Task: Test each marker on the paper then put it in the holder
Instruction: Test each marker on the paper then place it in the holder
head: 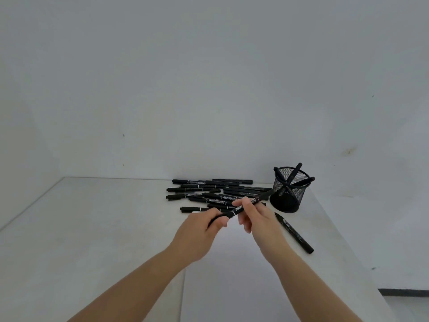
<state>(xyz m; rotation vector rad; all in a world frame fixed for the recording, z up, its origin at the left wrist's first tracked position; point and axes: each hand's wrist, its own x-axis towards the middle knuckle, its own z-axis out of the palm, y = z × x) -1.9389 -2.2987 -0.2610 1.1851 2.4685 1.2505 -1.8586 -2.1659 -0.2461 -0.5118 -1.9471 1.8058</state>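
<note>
Head view, slim black white-labelled marker (241,206), both hands (232,225) pinching it, above paper (234,275)

The left part of the table (76,217) lies bare — open room to pass. At the far edge, a heap of markers (216,192) blocks the middle; the mesh holder (289,189) stands just right of it. One loose marker (294,232) lies near the right edge — beside the paper (232,275).

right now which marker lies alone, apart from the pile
The lone marker right of the paper, below the mesh holder; the others lie piled or stand in it.
</note>
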